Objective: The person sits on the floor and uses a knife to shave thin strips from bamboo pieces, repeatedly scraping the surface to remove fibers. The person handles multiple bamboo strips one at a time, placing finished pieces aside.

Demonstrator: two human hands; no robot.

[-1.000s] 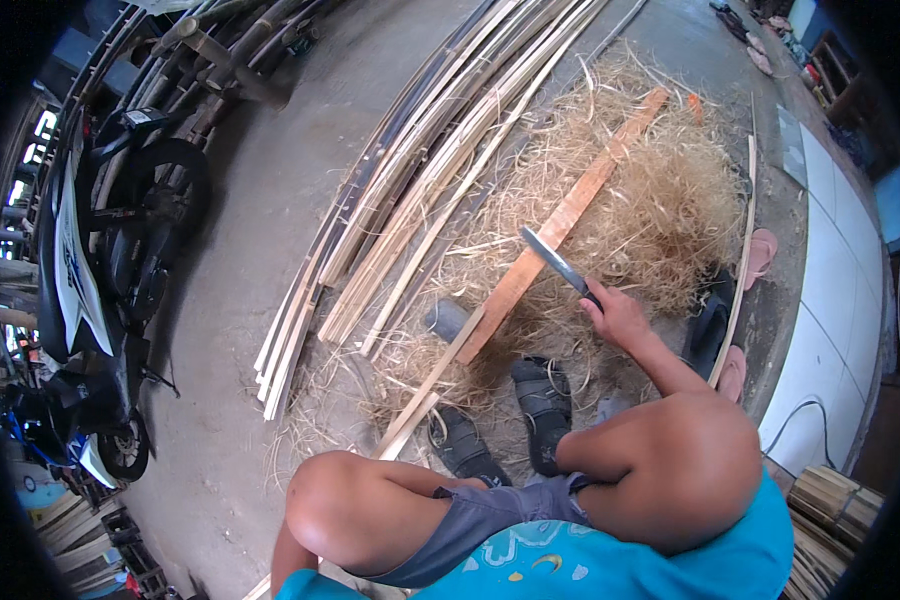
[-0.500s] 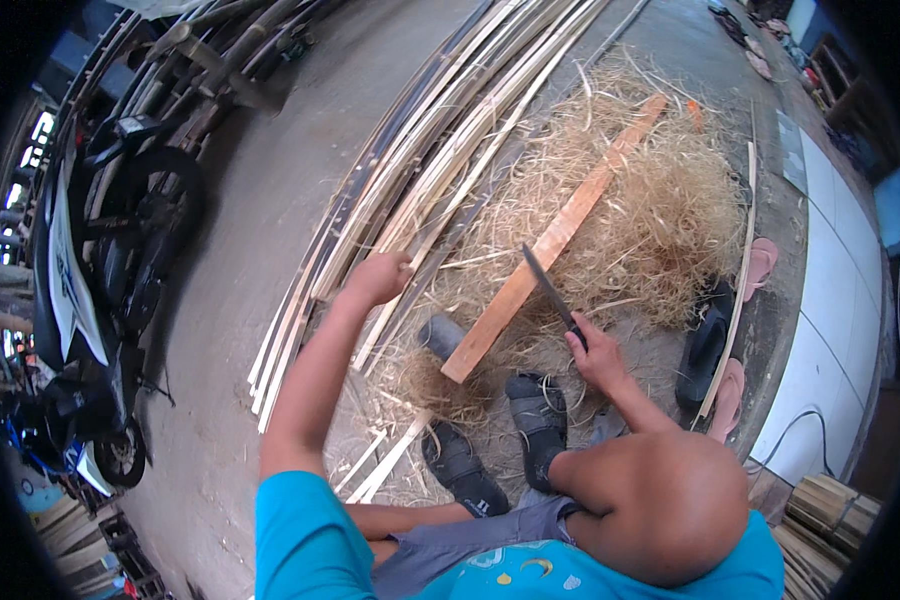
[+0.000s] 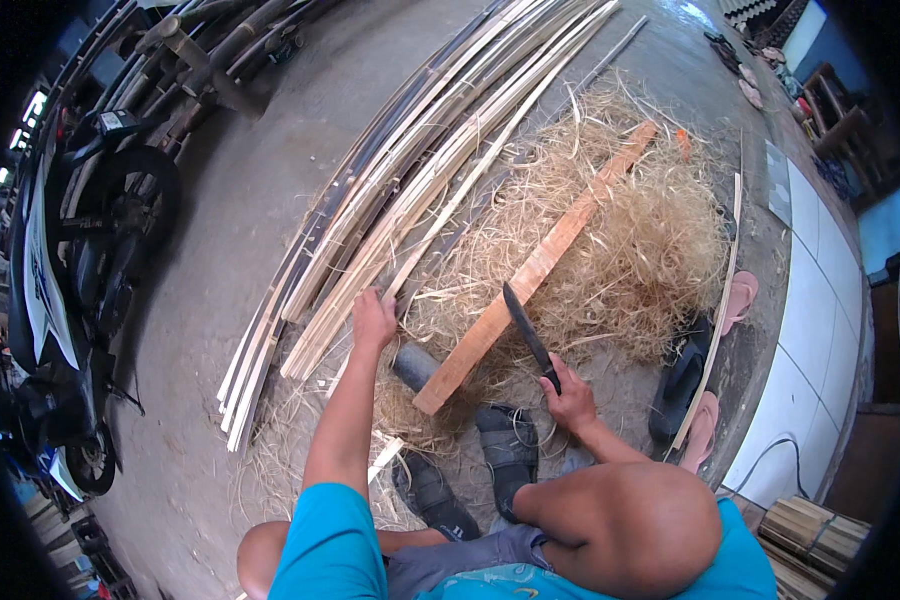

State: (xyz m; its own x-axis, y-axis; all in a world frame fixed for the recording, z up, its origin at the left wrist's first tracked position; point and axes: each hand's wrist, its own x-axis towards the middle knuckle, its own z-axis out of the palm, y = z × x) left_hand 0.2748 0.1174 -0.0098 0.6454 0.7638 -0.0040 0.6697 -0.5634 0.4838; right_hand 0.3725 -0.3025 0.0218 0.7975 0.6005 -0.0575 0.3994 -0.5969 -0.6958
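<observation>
My right hand (image 3: 572,400) is closed round the dark handle of a long-bladed knife (image 3: 530,335). Its blade points up and left, with the tip over a reddish wooden plank (image 3: 510,308). The plank slants across a pile of shavings, its near end beside a grey cylinder (image 3: 415,366). My left hand (image 3: 374,318) is closed at a pale bamboo strip (image 3: 440,222), along the right side of a bundle of long bamboo strips (image 3: 410,180). The fingertips are partly hidden behind the hand.
Curly shavings (image 3: 660,250) heap beneath and right of the plank. A thin stick (image 3: 715,330) lies beside pink sandals (image 3: 740,300) and a black shoe-like object (image 3: 682,385). A motorcycle (image 3: 100,260) stands left; tied slats (image 3: 815,535) lie lower right.
My left hand has moved from above the strips down onto a pale strip. The knife stays in my right hand over the plank. The whole view has shifted slightly.
</observation>
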